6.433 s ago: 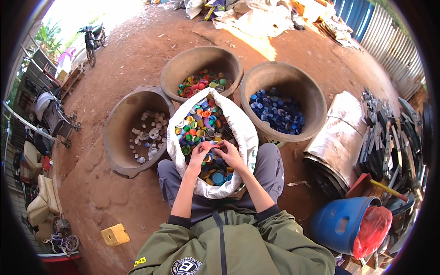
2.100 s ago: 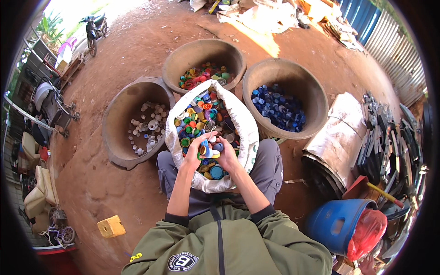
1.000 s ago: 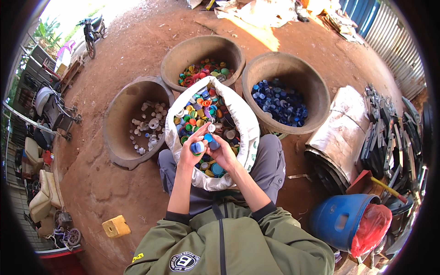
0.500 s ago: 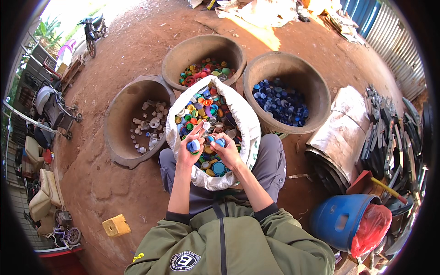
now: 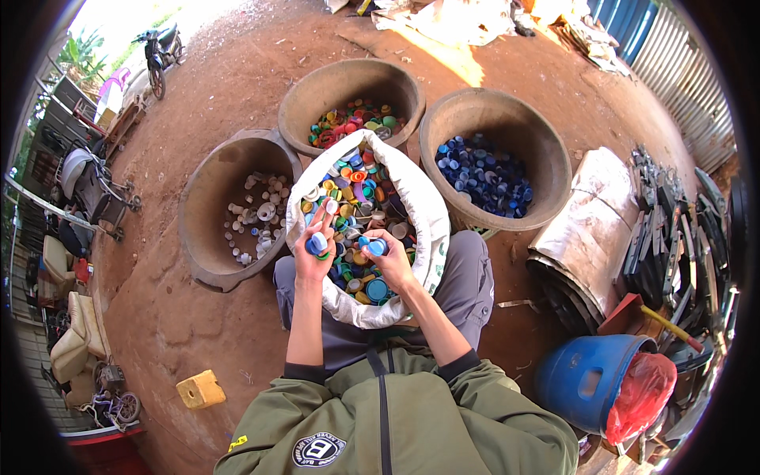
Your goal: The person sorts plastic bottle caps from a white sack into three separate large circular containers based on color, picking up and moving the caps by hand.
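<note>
A white sack (image 5: 431,212) of mixed-colour plastic bottle caps (image 5: 358,283) stands open between my knees. Over its left part, my left hand (image 5: 310,265) is closed around a few caps. A pale blue cap (image 5: 318,241) and a green one rest against its palm and fingers, while a white cap (image 5: 331,207) sits at the fingertips. Blue caps (image 5: 377,248) are gripped in my right hand (image 5: 393,265), over the middle of the sack. The two hands are apart, and their undersides are hidden.
Three large tubs surround the sack's far side: white caps in the left tub (image 5: 198,214), red, green and yellow in the middle tub (image 5: 305,99), blue in the right tub (image 5: 546,170). A blue barrel (image 5: 566,376) lies at lower right, a yellow block (image 5: 200,389) at lower left.
My left hand has moved left, away from the right hand, carrying its caps with it. The white cap at its fingertips has shifted left too. My right hand has barely moved.
</note>
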The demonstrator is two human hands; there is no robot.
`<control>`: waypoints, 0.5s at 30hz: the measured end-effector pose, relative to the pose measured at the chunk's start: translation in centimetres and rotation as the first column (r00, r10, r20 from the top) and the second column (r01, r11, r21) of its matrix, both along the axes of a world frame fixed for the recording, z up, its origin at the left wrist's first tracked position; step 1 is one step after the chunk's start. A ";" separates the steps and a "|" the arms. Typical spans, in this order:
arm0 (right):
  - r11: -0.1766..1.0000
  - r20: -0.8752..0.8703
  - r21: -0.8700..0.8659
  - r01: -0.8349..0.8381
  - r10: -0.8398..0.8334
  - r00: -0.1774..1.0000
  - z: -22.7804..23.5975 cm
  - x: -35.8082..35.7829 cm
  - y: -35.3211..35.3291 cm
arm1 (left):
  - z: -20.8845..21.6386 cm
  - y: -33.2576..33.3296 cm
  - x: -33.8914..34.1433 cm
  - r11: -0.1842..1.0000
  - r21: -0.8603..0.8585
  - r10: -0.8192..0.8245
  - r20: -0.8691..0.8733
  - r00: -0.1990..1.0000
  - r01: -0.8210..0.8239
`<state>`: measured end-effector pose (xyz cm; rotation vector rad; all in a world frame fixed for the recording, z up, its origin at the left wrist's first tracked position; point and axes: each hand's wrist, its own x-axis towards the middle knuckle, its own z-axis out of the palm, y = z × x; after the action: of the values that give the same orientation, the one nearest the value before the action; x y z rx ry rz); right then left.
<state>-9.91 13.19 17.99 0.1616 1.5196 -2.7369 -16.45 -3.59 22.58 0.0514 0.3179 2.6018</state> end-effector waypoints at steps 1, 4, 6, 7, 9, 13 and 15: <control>1.000 0.007 -0.001 0.003 -0.003 1.000 0.0 0.0 0.0 | 0.0 0.0 0.0 1.000 -0.003 0.001 0.001 1.000 -0.001; 0.999 0.024 -0.033 0.005 -0.004 1.000 0.3 0.1 -0.1 | -0.3 -0.2 0.0 1.000 -0.012 0.009 0.010 1.000 -0.009; 0.998 0.029 -0.063 0.010 -0.008 1.000 0.2 0.0 -0.1 | -0.4 -0.4 -0.1 1.000 0.001 0.022 0.020 1.000 -0.022; 0.997 0.027 -0.078 0.015 -0.013 1.000 0.1 0.0 -0.1 | -0.5 -0.6 -0.1 0.999 0.017 0.031 0.024 0.999 -0.031; 0.995 0.031 -0.091 0.029 -0.026 0.999 0.3 0.0 -0.1 | -0.2 -1.0 -0.3 0.998 0.040 0.056 0.042 0.998 -0.057; 0.994 0.059 -0.099 0.045 -0.039 0.997 0.4 0.1 0.2 | 1.1 -1.5 -0.7 0.995 0.026 0.092 0.006 0.996 -0.092; 0.993 0.065 -0.104 0.049 -0.042 0.997 0.8 -0.1 0.2 | 1.5 -1.7 -0.9 0.996 0.009 0.092 -0.026 0.995 -0.091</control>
<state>-9.99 13.41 18.84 0.2819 1.3688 -2.8103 -17.34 -5.34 24.09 0.0757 0.3267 2.6952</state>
